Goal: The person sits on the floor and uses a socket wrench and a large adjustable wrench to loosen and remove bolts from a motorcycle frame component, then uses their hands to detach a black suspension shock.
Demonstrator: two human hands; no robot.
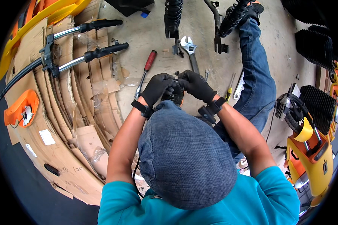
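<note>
My left hand (pixel 157 89) and right hand (pixel 198 87) meet, fingertips nearly closed on a small part (pixel 177 77), work apparently unfinished; wrench (pixel 192 57) aside.

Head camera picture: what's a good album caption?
Black-gloved fingers held close together near a red-handled tool and a silver adjustable wrench.

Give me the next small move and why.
Probably a fine fingertip adjustment with the right hand, the left hand bracing: they meet, and the red-handled tool lies apart from both. What lies between them is too small to tell.
</note>
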